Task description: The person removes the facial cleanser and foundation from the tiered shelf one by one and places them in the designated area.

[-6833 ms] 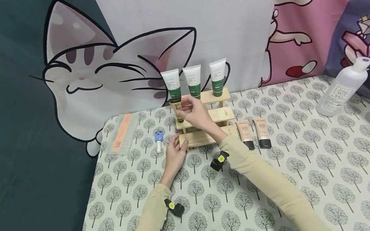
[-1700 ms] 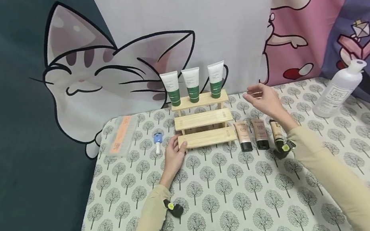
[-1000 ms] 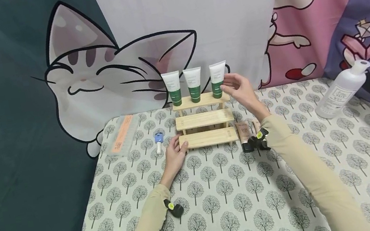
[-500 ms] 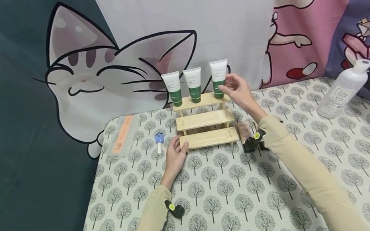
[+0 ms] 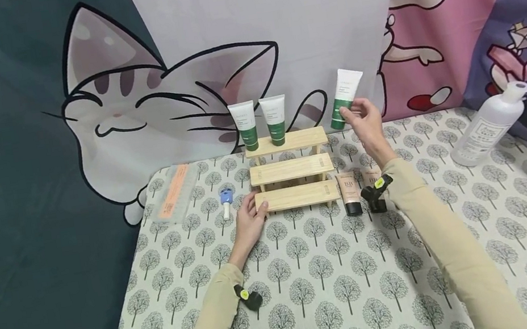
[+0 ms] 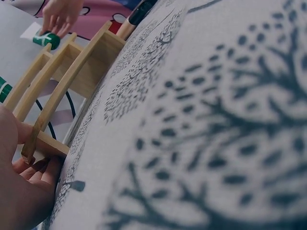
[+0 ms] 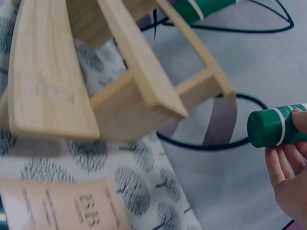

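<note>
My right hand (image 5: 367,122) pinches a white squeeze tube with a green lower part and cap (image 5: 347,95), tilted in the air to the right of a three-step wooden display rack (image 5: 291,169). In the right wrist view, its green cap (image 7: 264,128) points toward the rack, apart from it. My left hand (image 5: 248,224) grips the left end of the rack's lowest step, thumb on top and fingers beneath, as the left wrist view shows. Two matching tubes, a left one (image 5: 245,124) and a right one (image 5: 275,119), stand cap-down on the top step.
Right of the rack lie a beige BB tube (image 5: 349,192) and another (image 5: 372,177), partly behind the right wrist camera. A white pump-style bottle (image 5: 487,126) stands far right. At left lie a clear case with an orange label (image 5: 175,193) and a small blue-and-white item (image 5: 226,200).
My right hand has lifted the rightmost green-and-white tube off the top step and carried it right. Earlier, a gold-and-black tube went from the rack to the table. My left hand stays put.
</note>
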A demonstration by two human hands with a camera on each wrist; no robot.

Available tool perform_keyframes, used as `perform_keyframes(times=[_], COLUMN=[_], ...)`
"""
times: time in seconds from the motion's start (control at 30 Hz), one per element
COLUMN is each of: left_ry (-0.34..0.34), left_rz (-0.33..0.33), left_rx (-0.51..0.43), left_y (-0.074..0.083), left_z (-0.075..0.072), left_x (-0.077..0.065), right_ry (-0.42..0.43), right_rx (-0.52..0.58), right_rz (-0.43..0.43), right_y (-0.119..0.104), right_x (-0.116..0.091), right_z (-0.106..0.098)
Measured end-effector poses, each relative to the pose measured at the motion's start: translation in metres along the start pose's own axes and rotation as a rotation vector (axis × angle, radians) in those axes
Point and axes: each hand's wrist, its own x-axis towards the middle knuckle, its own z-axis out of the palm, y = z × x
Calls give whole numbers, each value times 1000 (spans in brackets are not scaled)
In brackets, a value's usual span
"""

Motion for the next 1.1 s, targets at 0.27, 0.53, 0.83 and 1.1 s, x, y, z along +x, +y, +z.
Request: perform_keyframes(times=[0.27, 0.53, 0.83, 1.1], left_ry=[-2, -1, 4, -27], left_rz=[-2, 12, 15, 4], left_rx=[-10, -13, -3, -3], left_y=[0, -1, 0, 0], left_z=[0, 1, 0, -1], left_x=[0, 1, 1, 2], right_ry=[-7, -68, -151, -178], right_rx=[-231, -416, -520, -543], right_rz=[101, 156, 237, 305], right_y=[22, 47, 58, 66], right_x=[0, -1, -8, -9], right_z=[-11, -13, -8, -2])
